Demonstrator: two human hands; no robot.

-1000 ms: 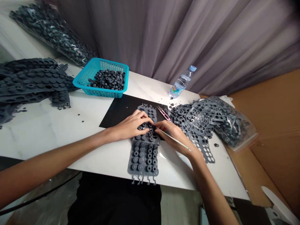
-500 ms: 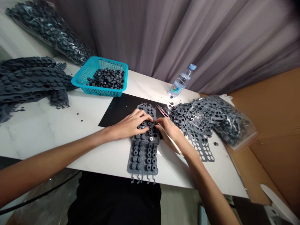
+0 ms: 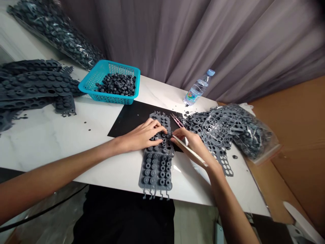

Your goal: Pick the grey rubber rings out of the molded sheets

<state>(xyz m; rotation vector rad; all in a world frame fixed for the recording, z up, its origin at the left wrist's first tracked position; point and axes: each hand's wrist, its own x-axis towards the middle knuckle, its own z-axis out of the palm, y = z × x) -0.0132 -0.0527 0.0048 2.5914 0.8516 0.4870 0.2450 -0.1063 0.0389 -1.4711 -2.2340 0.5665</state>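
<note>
Right hand point(image 3: 197, 145), tweezers point(image 3: 192, 153) perhaps; label point(image 3: 190, 97) illegible

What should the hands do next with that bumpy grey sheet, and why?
Probably push the tip of the thin tool against the round piece beside the left hand to pop it loose. The right hand grips the tool with its tip at the grey sheet, the left hand presses that sheet flat there, and many round pieces sit in its rows.
</note>
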